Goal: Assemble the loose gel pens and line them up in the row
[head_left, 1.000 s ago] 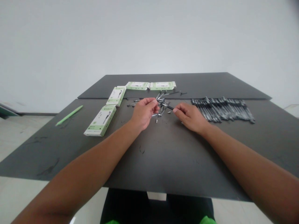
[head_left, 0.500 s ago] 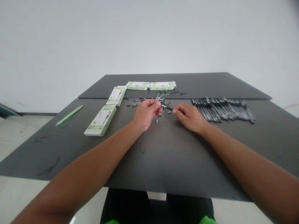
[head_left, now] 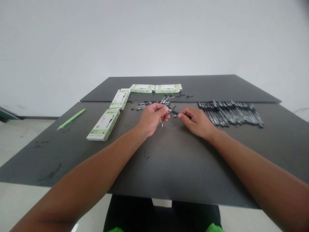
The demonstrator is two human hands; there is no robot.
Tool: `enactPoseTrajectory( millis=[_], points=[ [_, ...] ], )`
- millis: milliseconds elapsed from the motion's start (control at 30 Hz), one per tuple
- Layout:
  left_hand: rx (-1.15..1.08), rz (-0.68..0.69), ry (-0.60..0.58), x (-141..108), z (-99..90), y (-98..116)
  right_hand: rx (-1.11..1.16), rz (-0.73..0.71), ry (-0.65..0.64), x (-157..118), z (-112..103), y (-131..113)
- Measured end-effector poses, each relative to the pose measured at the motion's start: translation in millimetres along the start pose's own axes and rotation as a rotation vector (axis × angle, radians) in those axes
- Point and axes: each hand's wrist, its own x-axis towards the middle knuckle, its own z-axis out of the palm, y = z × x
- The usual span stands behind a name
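Note:
Between my hands is a pen (head_left: 174, 112) with a dark grip, lying nearly level above the table. My right hand (head_left: 196, 121) pinches its dark end between thumb and fingers. At the other end, the fingertips of my left hand (head_left: 154, 118) are closed around the tip, so the small part there is mostly covered. Behind my hands lies a loose heap of pen parts (head_left: 144, 105), clear barrels and thin dark pieces among them. A small silvery pen tip (head_left: 162, 125) rests on the table just below my left fingers.
A packed row of dark pens (head_left: 231, 113) lies right of my right hand. Green-and-white pen boxes (head_left: 105, 124) form a bent line at the left and back. A green pen (head_left: 71, 119) lies far left on the dark table (head_left: 154, 167). A seam crosses the tabletop behind the parts.
My left hand has shifted very slightly right along the pen, its fingertips now covering more of the tip. My right hand keeps its hold almost unmoved.

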Motion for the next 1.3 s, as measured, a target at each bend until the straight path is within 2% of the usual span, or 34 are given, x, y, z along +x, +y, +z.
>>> enactPoseTrajectory(
  millis=[700,1000,1067,1133,1200,1300],
  points=[
    [0.007,-0.017,0.045,-1.7,6.6,0.6,-0.012,0.003,0.022,-0.9,4.2,-4.3],
    [0.144,0.092,0.037,-2.1,3.1,3.8,0.012,0.023,-0.043,-0.4,6.4,-9.5],
    [0.192,0.115,0.068,0.0,0.4,2.8,-0.001,0.014,-0.006,1.5,2.9,-9.7],
    [0.266,0.146,0.126,3.8,-4.1,0.9,-0.041,0.020,0.089,4.7,-4.2,-7.2],
    [0.374,0.185,0.183,8.1,-9.7,-1.4,-0.104,0.098,0.209,8.7,-14.8,-1.3],
    [0.531,0.260,0.205,12.3,-16.8,-4.0,-0.197,0.349,0.247,13.9,-34.4,12.2]
  ],
)
